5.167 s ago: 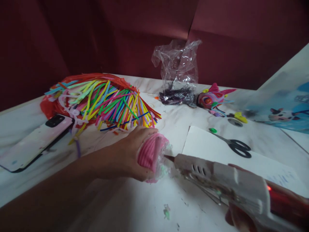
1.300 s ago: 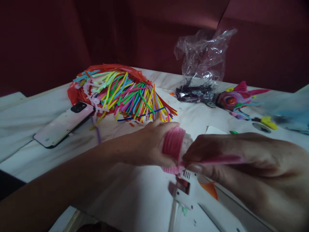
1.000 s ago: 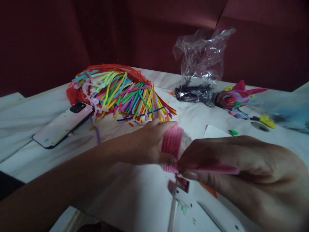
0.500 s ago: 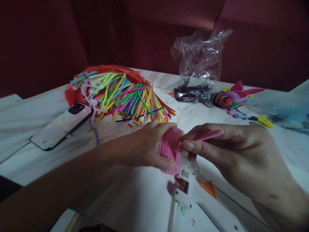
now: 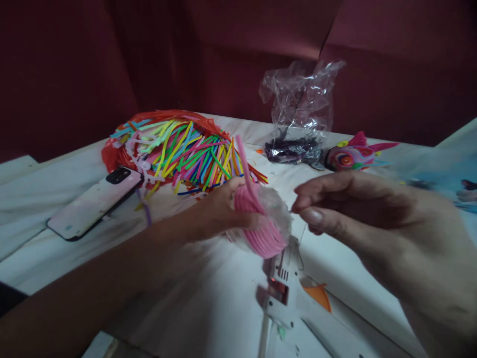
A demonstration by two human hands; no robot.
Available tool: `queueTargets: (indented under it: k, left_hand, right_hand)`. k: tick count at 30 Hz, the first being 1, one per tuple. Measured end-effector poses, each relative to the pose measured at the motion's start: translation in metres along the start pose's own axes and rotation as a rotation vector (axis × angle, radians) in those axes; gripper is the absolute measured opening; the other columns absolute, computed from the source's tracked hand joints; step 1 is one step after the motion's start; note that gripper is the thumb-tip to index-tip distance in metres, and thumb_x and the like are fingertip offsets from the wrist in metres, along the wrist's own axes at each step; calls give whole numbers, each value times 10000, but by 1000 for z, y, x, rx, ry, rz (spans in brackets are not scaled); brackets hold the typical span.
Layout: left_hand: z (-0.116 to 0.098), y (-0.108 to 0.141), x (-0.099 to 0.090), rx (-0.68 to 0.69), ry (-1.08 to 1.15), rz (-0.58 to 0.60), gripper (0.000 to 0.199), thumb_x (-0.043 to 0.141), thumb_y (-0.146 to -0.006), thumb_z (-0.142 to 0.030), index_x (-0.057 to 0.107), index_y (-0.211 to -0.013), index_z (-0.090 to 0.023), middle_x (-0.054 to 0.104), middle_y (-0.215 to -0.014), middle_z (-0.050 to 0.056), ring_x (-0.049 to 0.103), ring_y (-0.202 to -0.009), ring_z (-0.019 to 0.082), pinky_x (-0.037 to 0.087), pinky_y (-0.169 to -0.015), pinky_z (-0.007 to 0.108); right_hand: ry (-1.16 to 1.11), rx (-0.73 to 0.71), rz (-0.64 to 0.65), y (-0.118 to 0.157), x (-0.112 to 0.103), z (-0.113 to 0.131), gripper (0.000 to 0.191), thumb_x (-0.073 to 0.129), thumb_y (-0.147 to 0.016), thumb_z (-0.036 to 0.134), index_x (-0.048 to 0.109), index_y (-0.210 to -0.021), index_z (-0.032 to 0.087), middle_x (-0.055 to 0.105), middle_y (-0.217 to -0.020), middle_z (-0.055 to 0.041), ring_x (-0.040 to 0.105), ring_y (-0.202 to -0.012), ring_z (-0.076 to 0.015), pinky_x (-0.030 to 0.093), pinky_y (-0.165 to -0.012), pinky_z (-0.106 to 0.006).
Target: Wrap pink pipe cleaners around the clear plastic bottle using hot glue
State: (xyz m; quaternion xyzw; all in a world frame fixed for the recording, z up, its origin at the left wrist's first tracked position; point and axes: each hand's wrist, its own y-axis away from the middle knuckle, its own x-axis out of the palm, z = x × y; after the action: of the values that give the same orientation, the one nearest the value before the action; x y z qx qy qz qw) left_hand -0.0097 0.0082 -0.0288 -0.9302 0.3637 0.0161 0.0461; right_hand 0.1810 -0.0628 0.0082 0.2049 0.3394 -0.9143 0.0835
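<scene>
My left hand [image 5: 218, 211] is closed around a clear, rounded plastic form wrapped in pink pipe cleaner [image 5: 266, 238]. Its bare translucent end [image 5: 278, 206] faces right, and a loose pink tail [image 5: 243, 161] sticks up from the coils. Just right of this piece, my right hand [image 5: 372, 223] hovers with thumb and forefinger curved and slightly apart; nothing shows between them. Beneath the wrapped piece lies a white glue gun [image 5: 294, 308] with a small red light, its nozzle end partly hidden.
Many coloured pipe cleaners [image 5: 201, 154] spill from a red plastic bag [image 5: 112, 154] at the back. A phone [image 5: 95, 204] lies at left. Behind on the right are a clear bag [image 5: 301, 109] with dark material and a colourful fish-like craft piece [image 5: 350, 154]. An orange piece [image 5: 318, 297] adjoins the glue gun.
My right fingers have let go of the pink pipe cleaner and drawn back right. The wrapped form has turned in my left hand, showing its bare end, and the loose tail now points up.
</scene>
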Motion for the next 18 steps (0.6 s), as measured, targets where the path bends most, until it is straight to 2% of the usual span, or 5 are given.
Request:
queueTargets:
  k: [2, 7, 10, 15, 18]
  left_hand:
    - [-6, -1, -4, -16, 147, 0, 513, 731, -622, -341, 502, -1037, -144, 623, -969, 79, 600, -918, 254, 456, -823, 408]
    - [-18, 2, -7, -2, 224, 52, 398, 698, -672, -375, 556, -964, -145, 622, -974, 81, 592, -928, 240, 451, -832, 367]
    - [-22, 5, -7, -4, 273, 56, 390, 672, -686, -426, 573, -941, -148, 628, -947, 80, 593, -898, 235, 457, -785, 340]
    - [-20, 9, -8, -80, 348, 53, 439, 610, -710, -503, 593, -971, -150, 644, -917, 90, 606, -839, 225, 465, -698, 307]
    - [-17, 9, -9, -109, 342, 62, 527, 529, -729, -604, 590, -989, -149, 647, -921, 110, 616, -839, 243, 479, -682, 327]
  right_hand:
    - [68, -60, -20, 2, -8, 1, 60, 581, -937, 120, 573, -908, 68, 436, -888, -62, 482, -800, -108, 441, -702, -37]
    - [371, 89, -107, -1, -8, 9, 455, 604, -1000, 450, 553, -844, 25, 384, -720, -79, 469, -687, -134, 467, -581, -84]
    - [457, 80, -122, -7, -2, 12, 534, 566, -1009, 534, 542, -821, 34, 351, -673, -73, 461, -654, -136, 469, -557, -97]
    - [510, 26, -55, 0, 2, 10, 475, 522, -1021, 488, 533, -832, 52, 361, -689, -72, 459, -632, -131, 441, -497, -100]
    - [469, -69, 31, 6, 1, 11, 314, 445, -1033, 324, 527, -869, 70, 400, -764, -63, 462, -659, -103, 404, -483, -92]
